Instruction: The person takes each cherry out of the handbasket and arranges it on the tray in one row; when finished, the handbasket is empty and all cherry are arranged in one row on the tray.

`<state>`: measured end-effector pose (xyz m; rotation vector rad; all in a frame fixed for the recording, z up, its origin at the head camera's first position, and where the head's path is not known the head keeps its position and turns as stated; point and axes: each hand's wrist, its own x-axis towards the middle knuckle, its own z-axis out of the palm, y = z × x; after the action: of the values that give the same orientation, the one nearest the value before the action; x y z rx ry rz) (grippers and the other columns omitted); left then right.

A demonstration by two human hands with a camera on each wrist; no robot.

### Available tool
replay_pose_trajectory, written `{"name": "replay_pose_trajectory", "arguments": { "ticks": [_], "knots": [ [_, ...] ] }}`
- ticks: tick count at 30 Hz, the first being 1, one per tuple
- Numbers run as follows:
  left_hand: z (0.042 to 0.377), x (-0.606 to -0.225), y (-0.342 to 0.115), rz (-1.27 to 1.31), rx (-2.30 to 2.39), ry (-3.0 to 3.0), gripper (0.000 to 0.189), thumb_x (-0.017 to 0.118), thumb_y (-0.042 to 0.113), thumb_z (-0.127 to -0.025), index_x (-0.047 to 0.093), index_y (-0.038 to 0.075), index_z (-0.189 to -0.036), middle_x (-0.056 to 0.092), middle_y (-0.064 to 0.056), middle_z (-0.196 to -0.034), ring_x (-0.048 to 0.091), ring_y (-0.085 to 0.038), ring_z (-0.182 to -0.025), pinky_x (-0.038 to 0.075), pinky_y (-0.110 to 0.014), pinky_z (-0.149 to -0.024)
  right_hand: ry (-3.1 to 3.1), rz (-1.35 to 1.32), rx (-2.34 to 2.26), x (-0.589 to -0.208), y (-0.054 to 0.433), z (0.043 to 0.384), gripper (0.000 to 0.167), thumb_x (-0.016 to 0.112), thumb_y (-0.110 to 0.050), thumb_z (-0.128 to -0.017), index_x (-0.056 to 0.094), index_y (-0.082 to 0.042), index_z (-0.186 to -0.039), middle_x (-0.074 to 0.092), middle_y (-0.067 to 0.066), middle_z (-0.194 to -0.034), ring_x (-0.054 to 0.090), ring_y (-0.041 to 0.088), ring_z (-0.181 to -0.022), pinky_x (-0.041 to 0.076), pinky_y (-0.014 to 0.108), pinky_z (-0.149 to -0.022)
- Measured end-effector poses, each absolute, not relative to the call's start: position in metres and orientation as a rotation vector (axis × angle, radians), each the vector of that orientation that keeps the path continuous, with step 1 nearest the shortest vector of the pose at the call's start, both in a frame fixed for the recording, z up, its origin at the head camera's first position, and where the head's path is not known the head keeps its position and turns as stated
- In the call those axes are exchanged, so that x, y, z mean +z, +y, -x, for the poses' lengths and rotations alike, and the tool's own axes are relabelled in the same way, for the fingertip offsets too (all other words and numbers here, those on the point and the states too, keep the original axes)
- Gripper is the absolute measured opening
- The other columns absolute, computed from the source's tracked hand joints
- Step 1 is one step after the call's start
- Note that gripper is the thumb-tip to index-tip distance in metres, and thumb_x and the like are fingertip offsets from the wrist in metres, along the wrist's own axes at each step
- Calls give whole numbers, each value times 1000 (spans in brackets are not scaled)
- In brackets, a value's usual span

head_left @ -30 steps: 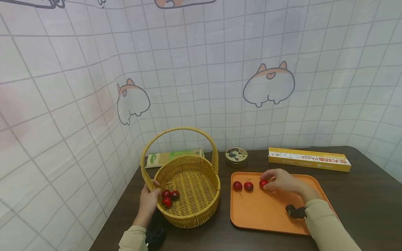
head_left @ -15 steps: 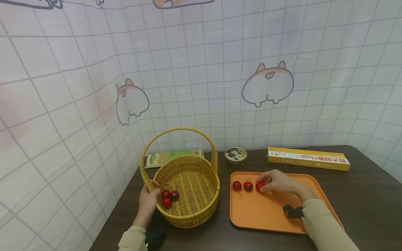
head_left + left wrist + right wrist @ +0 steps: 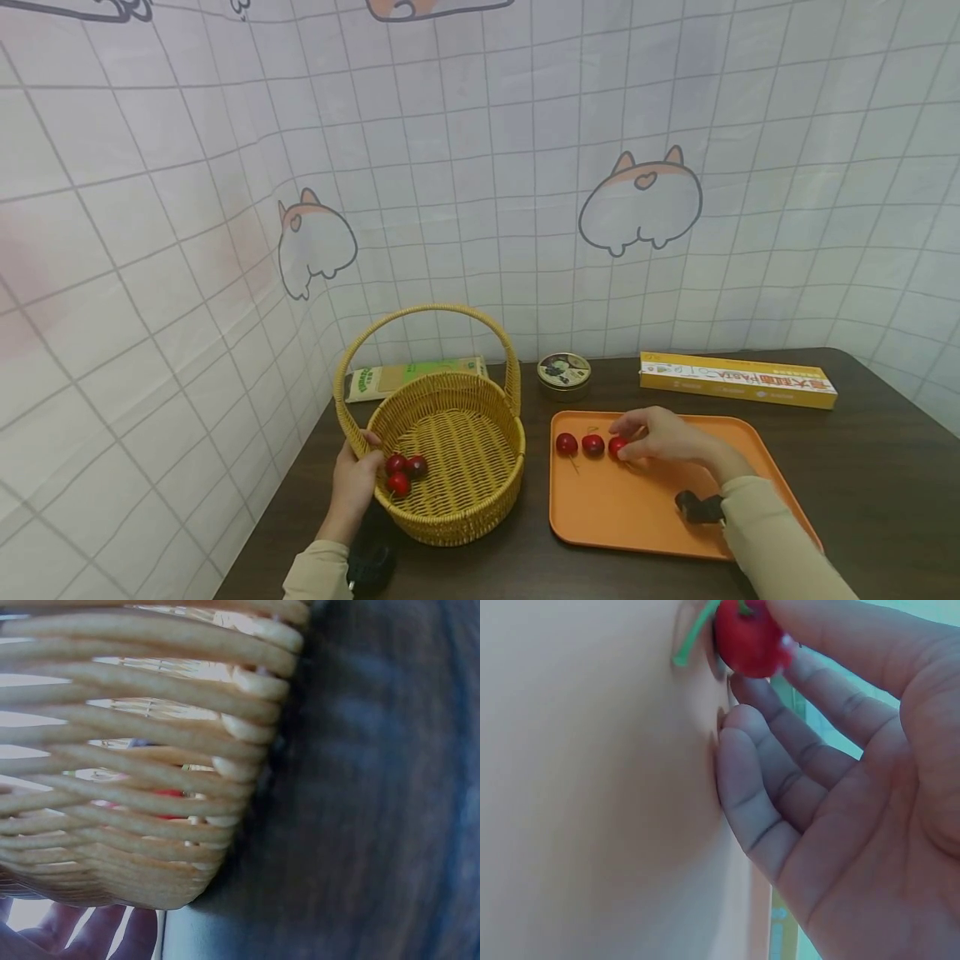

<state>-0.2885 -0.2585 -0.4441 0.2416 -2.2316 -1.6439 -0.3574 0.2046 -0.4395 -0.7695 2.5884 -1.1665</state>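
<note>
A yellow wicker basket (image 3: 457,521) with a tall arched handle stands on the left of the table. My left hand (image 3: 354,483) grips its left rim by the foot of the handle; in the left wrist view, fingers (image 3: 139,934) show below the woven wall (image 3: 127,772). Inside the basket, three dark red cherries (image 3: 399,484) lie together near that hand. On the orange tray (image 3: 622,517), my right hand (image 3: 663,437) pinches a red cherry (image 3: 751,641) with a green stem between thumb and fingers. Two more cherries (image 3: 593,445) lie in a row to its left.
Behind the tray lies a long yellow pasta box (image 3: 738,382). A round tin (image 3: 564,372) stands at the back between basket and tray. A flat green-and-cream packet (image 3: 420,377) lies behind the basket, and a white grid-patterned curtain (image 3: 465,208) hangs behind the dark table (image 3: 885,492).
My right hand has slid left over the tray with its cherry, bringing it close beside the other two. My left hand and the basket have stayed in place.
</note>
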Motion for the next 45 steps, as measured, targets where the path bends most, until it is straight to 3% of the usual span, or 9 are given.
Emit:
{"name": "replay_pose_trajectory", "arguments": {
  "ticks": [9,14,20,24,28,31,45],
  "knots": [
    [291,-443,-258,-223,-1653,-2216,25,50,-3,-82,49,1,-107,47,-7,-84,48,-20,-76,42,-30,-65,2737,760,-1134,-424,213,356,39,68,-32,-90,65,-5,-118,67,4,-108,61,22,-98,49,37,-83],
    [292,-443,-258,-228,-1654,-2220,25,50,-2,-82,49,1,-107,47,-7,-83,48,-19,-75,42,-30,-65,2769,752,-1202,-406,198,348,34,62,-32,-95,65,-7,-118,67,7,-113,62,23,-104,51,40,-85],
    [292,-444,-256,-228,-1646,-2224,25,50,-2,-82,49,1,-107,47,-7,-82,48,-19,-72,42,-31,-63,2793,856,-1272,-388,162,329,20,62,-26,-95,68,-14,-111,69,6,-110,64,18,-102,51,42,-89],
    [291,-444,-255,-217,-1649,-2228,25,50,-2,-82,49,2,-107,47,-8,-82,48,-19,-73,42,-32,-64,2720,956,-1345,-384,133,314,15,63,-26,-95,69,-18,-107,70,1,-100,65,15,-87,53,34,-77],
    [290,-443,-255,-216,-1642,-2237,25,50,-2,-83,49,2,-107,48,-9,-85,49,-20,-77,42,-32,-67,2570,1138,-1466,-392,99,301,13,63,-22,-95,69,-18,-106,70,2,-98,64,14,-84,53,30,-73],
    [289,-442,-257,-225,-1624,-2241,25,50,-2,-82,49,2,-107,49,-9,-87,49,-21,-78,42,-32,-67,2461,1271,-1543,-399,72,298,15,63,-17,-95,69,-15,-108,69,5,-104,64,13,-92,52,32,-79],
    [288,-445,-258,-246,-1634,-2237,24,49,-1,-84,49,2,-108,48,-8,-82,48,-20,-74,42,-32,-66,2451,1314,-1333,-401,-5,304,13,66,-14,-92,70,-18,-104,71,-1,-100,63,3,-89,51,25,-79]
  ]
}}
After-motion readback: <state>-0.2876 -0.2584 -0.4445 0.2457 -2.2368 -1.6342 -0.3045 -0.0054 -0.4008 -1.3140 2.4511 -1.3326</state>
